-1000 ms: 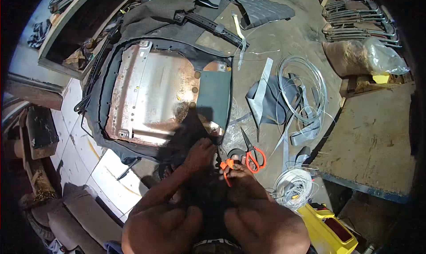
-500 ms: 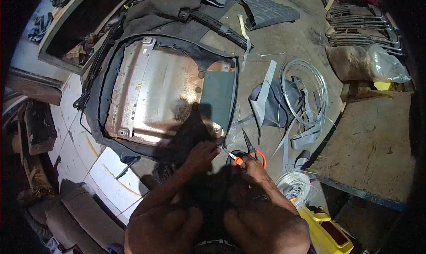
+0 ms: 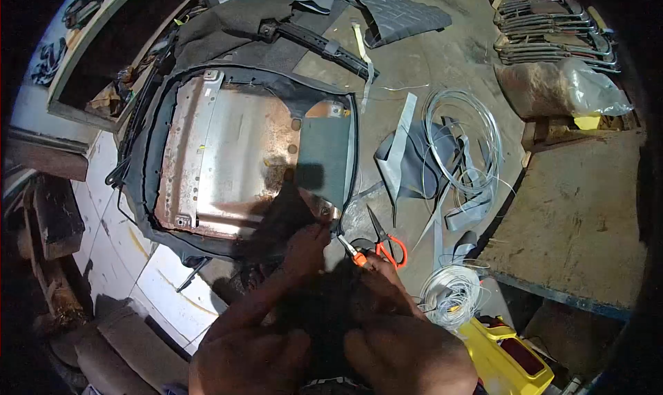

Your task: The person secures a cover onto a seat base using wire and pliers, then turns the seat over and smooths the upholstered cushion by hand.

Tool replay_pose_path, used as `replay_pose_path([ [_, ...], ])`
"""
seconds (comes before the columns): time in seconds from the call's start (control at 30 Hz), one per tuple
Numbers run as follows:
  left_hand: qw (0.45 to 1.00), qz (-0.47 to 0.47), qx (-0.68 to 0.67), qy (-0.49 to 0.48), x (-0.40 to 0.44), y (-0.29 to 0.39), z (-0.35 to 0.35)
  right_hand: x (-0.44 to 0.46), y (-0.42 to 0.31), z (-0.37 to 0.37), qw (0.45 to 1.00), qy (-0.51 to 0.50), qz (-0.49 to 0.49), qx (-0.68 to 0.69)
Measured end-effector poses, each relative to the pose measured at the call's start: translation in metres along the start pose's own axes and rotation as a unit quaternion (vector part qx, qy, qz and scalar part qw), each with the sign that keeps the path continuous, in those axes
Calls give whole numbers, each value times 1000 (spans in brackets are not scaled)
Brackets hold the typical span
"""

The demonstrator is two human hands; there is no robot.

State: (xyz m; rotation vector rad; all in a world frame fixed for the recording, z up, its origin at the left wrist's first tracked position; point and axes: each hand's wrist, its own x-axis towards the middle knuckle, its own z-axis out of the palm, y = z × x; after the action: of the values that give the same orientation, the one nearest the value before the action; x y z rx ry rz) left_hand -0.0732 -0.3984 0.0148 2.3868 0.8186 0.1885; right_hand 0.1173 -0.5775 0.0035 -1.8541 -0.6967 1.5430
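Note:
A seat part with a bare metal pan (image 3: 242,153) and a dark fabric cover (image 3: 145,208) around its rim lies before me. My left hand (image 3: 307,246) is closed on the cover at the near right corner. My right hand (image 3: 378,271) is wrapped round orange-handled pliers (image 3: 353,253), whose metal jaws point at that same corner. Whether the jaws are shut on anything is too small to tell. Red-handled scissors (image 3: 388,246) lie just beyond my right hand, blades pointing away.
A wire coil (image 3: 494,143) lies over grey fabric scraps (image 3: 407,164) on the right. Nearer are a second wire coil (image 3: 452,295) and a yellow case (image 3: 511,360). A wooden board (image 3: 573,222) is at the far right, a black rail (image 3: 318,46) beyond the seat.
The pliers, spread in my right hand near the scissors a second ago, now point at the seat's corner. My left hand stays by that corner. The whole view has shifted slightly.

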Motion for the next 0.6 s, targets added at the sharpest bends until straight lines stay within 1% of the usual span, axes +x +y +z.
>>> replay_pose_path([
  [0.03,999,-20,7,-25,0,3,-4,-5,-7,4,993,24,-76,-84],
  [0.07,999,-22,8,-23,1,1,-1,-6,-10,6,973,47,-154,-166],
  [0.1,1000,-21,-6,10,1,-2,6,-3,-9,3,971,35,-161,-175],
  [0.13,999,-21,-21,42,0,-3,10,-3,-9,5,971,33,-161,-175],
  [0.2,999,-24,-6,37,-1,-2,10,-6,-15,13,966,50,-82,-241],
  [0.23,999,-24,8,33,-1,-2,10,-1,6,18,966,52,-82,-241],
  [0.27,999,-22,9,33,0,-3,9,-1,0,18,964,46,-77,-249],
  [0.33,998,19,18,48,-2,-5,10,-2,-14,13,948,16,-45,-314],
  [0.43,998,18,47,28,-4,-4,15,-10,-81,-1,904,-44,12,-424],
  [0.47,998,22,46,28,-6,-5,16,-11,-91,-3,896,-52,16,-441],
  [0.5,996,52,63,39,-7,-9,18,-10,-99,-5,889,-61,16,-454],
  [0.53,992,81,81,52,-7,-12,19,-8,-94,-8,884,-59,-2,-463],
  [0.6,991,87,92,43,-9,-19,26,-4,-85,-13,870,-56,-53,-487],
])
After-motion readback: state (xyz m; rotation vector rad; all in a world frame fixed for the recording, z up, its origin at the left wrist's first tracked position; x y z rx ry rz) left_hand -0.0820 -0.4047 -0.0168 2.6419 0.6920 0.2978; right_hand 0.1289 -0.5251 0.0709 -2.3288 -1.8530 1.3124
